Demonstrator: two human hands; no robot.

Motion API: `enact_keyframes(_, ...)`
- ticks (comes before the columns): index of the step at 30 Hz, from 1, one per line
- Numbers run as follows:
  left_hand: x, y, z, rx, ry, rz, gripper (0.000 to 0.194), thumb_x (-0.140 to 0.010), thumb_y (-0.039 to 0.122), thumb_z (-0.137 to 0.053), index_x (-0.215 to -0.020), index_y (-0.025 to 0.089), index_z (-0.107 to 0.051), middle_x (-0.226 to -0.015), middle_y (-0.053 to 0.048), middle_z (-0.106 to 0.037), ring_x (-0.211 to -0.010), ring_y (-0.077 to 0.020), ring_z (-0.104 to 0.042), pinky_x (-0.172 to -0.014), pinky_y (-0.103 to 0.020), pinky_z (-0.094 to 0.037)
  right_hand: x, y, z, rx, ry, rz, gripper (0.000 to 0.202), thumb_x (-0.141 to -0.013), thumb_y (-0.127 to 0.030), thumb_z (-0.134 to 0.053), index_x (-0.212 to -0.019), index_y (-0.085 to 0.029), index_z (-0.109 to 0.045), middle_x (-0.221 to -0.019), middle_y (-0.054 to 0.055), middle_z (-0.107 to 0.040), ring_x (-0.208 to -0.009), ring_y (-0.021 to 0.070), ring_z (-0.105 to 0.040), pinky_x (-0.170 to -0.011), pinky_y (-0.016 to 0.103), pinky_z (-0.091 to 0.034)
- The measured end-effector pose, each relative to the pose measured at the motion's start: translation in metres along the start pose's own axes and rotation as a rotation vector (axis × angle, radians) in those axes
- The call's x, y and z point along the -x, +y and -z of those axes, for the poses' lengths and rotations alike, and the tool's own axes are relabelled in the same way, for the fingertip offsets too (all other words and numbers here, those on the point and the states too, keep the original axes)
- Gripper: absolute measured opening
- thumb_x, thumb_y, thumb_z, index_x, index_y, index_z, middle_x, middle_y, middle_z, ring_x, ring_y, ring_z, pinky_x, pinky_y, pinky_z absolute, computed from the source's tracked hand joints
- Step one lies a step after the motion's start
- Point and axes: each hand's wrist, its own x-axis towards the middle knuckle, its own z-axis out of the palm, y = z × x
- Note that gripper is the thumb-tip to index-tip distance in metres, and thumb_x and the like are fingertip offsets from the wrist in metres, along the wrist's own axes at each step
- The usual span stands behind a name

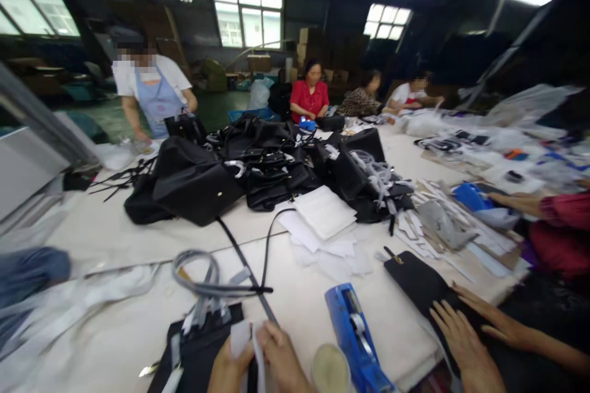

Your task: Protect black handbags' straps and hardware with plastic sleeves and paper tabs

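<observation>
Work position: the slip (241, 340) is at the near edge of the worktop (302, 298), between the two hands, at the right side of the black bag (191, 341).

Grip state: the left hand (230, 368) pinches the slip between thumb and fingers. The right hand (283, 356) pinches its other side, fingertips close to the left thumb. A dark strip shows between the hands; whether the slip is wrapped around it or only lies against it cannot be told.

1. Hold the slip with light, even pressure; thin white stock will probably crease if squeezed.
2. Fix one side with the left grip and align the edges with the right. Work from the fold outward.
3. Match the slip to the dark strip before pressing it flat; a skewed edge would likely leave part exposed.
4. Hold clear of the grey handles (203, 288) and the strap (237, 252), which could catch a sleeve or drag the bag.
5. Leave the blue dispenser (353, 344), right of the hands, with its tape side unobstructed.
</observation>
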Motion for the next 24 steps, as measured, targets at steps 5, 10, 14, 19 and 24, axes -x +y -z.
enact_keyframes(5, 0.007, -0.006, -0.004, -0.006, -0.057, -0.170, 0.029, -0.065, 0.030, -0.069, -0.089, 0.014, -0.068, -0.082, -0.006, -0.070, -0.082, -0.0243, -0.062, -0.081, -0.036, -0.046, -0.003, 0.098, -0.056, 0.037, 0.061, -0.073, 0.037, -0.077, -0.053, -0.056, -0.080, -0.016, -0.062, -0.072, 0.000, -0.058, -0.067, 0.0145, -0.051, -0.060, 0.024, -0.042)
enact_keyframes(10, 0.015, -0.009, -0.011, -0.068, -0.031, -0.257, 0.024, -0.074, 0.028, -0.061, -0.096, 0.018, -0.065, -0.092, -0.005, -0.068, -0.089, -0.0238, -0.059, -0.087, -0.034, -0.042, -0.006, 0.092, -0.035, 0.132, 0.105, -0.019, 0.035, -0.082, -0.050, -0.052, -0.077, -0.017, -0.059, -0.068, -0.001, -0.054, -0.063, 0.0135, -0.047, -0.056, 0.023, -0.038)
enact_keyframes(14, 0.027, -0.011, -0.011, -0.043, 0.034, -0.231, 0.028, -0.077, 0.031, -0.060, -0.101, 0.019, -0.064, -0.104, -0.007, -0.065, -0.105, -0.0256, -0.054, -0.097, -0.032, -0.033, 0.001, 0.089, -0.048, 0.218, 0.203, 0.026, 0.032, -0.084, -0.048, -0.050, -0.075, -0.018, -0.057, -0.067, -0.001, -0.053, -0.067, 0.0149, -0.048, -0.063, 0.024, -0.041)
enact_keyframes(19, 0.031, -0.014, -0.010, -0.004, 0.022, -0.202, 0.028, -0.077, 0.034, -0.061, -0.101, 0.020, -0.062, -0.105, -0.007, -0.063, -0.105, -0.0247, -0.053, -0.095, -0.030, -0.034, 0.002, 0.093, -0.059, 0.230, 0.250, 0.047, 0.030, -0.085, -0.046, -0.047, -0.079, -0.019, -0.056, -0.070, 0.000, -0.053, -0.071, 0.0157, -0.050, -0.069, 0.025, -0.043)
enact_keyframes(24, 0.022, -0.016, -0.010, -0.074, -0.051, -0.190, 0.035, -0.080, 0.036, -0.057, -0.111, 0.019, -0.056, -0.110, -0.009, -0.059, -0.106, -0.0245, -0.052, -0.095, -0.032, -0.034, -0.005, 0.096, -0.050, 0.103, 0.168, -0.037, 0.030, -0.085, -0.048, -0.048, -0.084, -0.019, -0.056, -0.074, 0.000, -0.057, -0.071, 0.0166, -0.053, -0.068, 0.026, -0.045)
